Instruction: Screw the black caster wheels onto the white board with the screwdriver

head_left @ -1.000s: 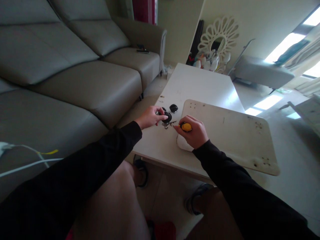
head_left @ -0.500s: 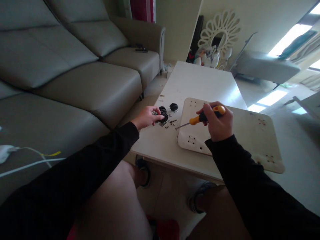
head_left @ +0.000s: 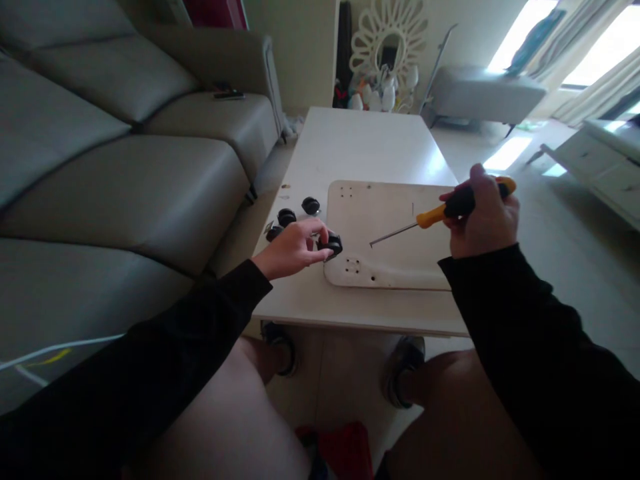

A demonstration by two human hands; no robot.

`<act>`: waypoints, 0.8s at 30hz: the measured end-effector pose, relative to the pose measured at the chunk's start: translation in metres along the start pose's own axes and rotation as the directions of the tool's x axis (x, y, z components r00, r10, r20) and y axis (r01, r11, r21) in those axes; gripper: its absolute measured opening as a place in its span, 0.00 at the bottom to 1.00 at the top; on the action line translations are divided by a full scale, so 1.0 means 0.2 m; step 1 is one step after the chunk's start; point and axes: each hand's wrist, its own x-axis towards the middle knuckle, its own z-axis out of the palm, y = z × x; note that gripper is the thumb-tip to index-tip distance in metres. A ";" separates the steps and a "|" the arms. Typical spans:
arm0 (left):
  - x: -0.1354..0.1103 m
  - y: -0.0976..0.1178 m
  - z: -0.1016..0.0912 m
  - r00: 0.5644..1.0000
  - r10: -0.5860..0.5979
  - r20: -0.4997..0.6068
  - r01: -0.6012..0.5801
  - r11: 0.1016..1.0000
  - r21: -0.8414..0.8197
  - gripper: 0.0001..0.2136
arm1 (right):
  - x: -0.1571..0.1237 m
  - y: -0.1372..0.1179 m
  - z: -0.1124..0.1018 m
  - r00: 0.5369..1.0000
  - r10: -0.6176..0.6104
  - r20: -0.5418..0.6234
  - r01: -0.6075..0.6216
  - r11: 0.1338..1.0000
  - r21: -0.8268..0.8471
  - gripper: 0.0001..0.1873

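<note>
Key relation: black caster (head_left: 334, 245) in the L hand (head_left: 300, 247) vs. the 4-hole cluster (head_left: 353, 265) at the near L corner of the pale board (head_left: 390, 223). Cluster lies approx. 4 to 5 o'c from the caster, just beside it; L hand's much nearer to it than R hand (head_left: 483, 217). Caster overlaps the board's 9 o'c edge in view; can't tell if it's touching.

L hand: thumb + fingers pinched on the caster. R hand: fist closed round the yellow/blk handle of a screwdriver (head_left: 433, 215), long axis 2 to 8 o'c, tip down at 8, over the board, approx. 3 o'c from the caster. Can't tell if the tip touches. Board's R end is hidden behind R hand & forearm.

3 more casters (head_left: 311, 205) sit on the white table (head_left: 360, 140), 10 to 12 o'c of L hand. Table's long axis runs approx. 6 to 12.

Room, from the wearer: grey sofa (head_left: 185, 180) at 10 to 11, petal-framed mirror (head_left: 390, 50) at 12, bench (head_left: 485, 93) at 1, white cabinet (head_left: 600, 167) btw 1 & 2. Red item (head_left: 347, 448) on the floor, close in, unclear what.
</note>
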 end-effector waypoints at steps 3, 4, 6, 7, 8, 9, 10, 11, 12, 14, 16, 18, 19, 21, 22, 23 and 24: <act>0.04 0.01 0.07 0.995 0.085 0.058 -0.089 0.994 0.069 0.09 | 0.01 0.00 -0.04 1.000 0.016 -0.021 -0.016 1.000 -0.006 0.18; 0.05 0.01 0.09 0.992 0.098 0.077 -0.104 0.991 0.080 0.08 | 0.01 0.01 -0.06 0.999 0.013 -0.034 -0.013 1.000 -0.001 0.17; 0.08 0.01 0.12 0.986 0.117 0.121 -0.129 0.988 0.089 0.08 | 0.02 0.00 -0.08 0.999 0.006 -0.043 -0.006 1.000 0.014 0.17; 0.09 0.01 0.13 0.981 0.127 0.146 -0.142 0.985 0.094 0.07 | 0.02 0.00 -0.08 0.999 0.002 -0.041 0.000 1.000 0.026 0.17; 0.10 0.02 0.15 0.975 0.140 0.171 -0.159 0.982 0.102 0.07 | 0.03 0.00 -0.09 0.999 -0.002 -0.035 0.004 0.999 0.039 0.16; 0.11 0.03 0.16 0.969 0.154 0.194 -0.179 0.977 0.114 0.07 | 0.03 0.00 -0.10 1.000 -0.008 -0.026 0.010 0.998 0.055 0.16; 0.11 0.03 0.17 0.963 0.167 0.213 -0.197 0.972 0.129 0.06 | 0.04 0.00 -0.10 1.000 -0.014 -0.019 0.015 0.997 0.070 0.16; 0.12 0.04 0.17 0.958 0.176 0.225 -0.211 0.967 0.144 0.06 | 0.04 -0.01 -0.11 1.000 -0.016 -0.008 0.016 0.997 0.079 0.17; 0.12 0.05 0.18 0.957 0.180 0.227 -0.219 0.963 0.157 0.06 | 0.04 -0.01 -0.11 1.000 -0.016 0.000 0.016 0.996 0.088 0.17; 0.12 0.06 0.18 0.962 0.178 0.207 -0.213 0.963 0.165 0.06 | 0.05 -0.01 -0.11 1.000 -0.009 0.019 0.007 0.995 0.099 0.16; 0.13 0.05 0.18 0.972 0.163 0.171 -0.191 0.967 0.167 0.08 | 0.05 -0.01 -0.12 1.000 -0.003 0.025 0.000 0.993 0.117 0.16; 0.13 0.04 0.18 0.979 0.142 0.144 -0.167 0.970 0.176 0.09 | 0.05 -0.02 -0.11 1.000 -0.003 0.017 0.001 0.990 0.141 0.16; 0.13 0.04 0.18 0.982 0.131 0.132 -0.154 0.970 0.186 0.10 | 0.05 -0.02 -0.11 1.000 -0.009 0.019 0.006 0.989 0.149 0.16; 0.13 0.03 0.19 0.989 0.109 0.104 -0.129 0.968 0.214 0.10 | 0.05 -0.02 -0.11 0.999 -0.036 0.018 0.032 0.985 0.168 0.17; 0.13 0.03 0.19 0.991 0.096 0.088 -0.115 0.966 0.232 0.10 | 0.05 -0.02 -0.10 0.999 -0.050 0.020 0.046 0.983 0.175 0.17; 0.13 0.03 0.20 0.994 0.081 0.074 -0.097 0.963 0.252 0.09 | 0.05 -0.02 -0.10 0.998 -0.061 0.019 0.056 0.982 0.181 0.17; 0.13 0.04 0.20 0.996 0.061 0.064 -0.077 0.959 0.273 0.09 | 0.05 -0.02 -0.10 0.998 -0.063 0.020 0.059 0.981 0.185 0.17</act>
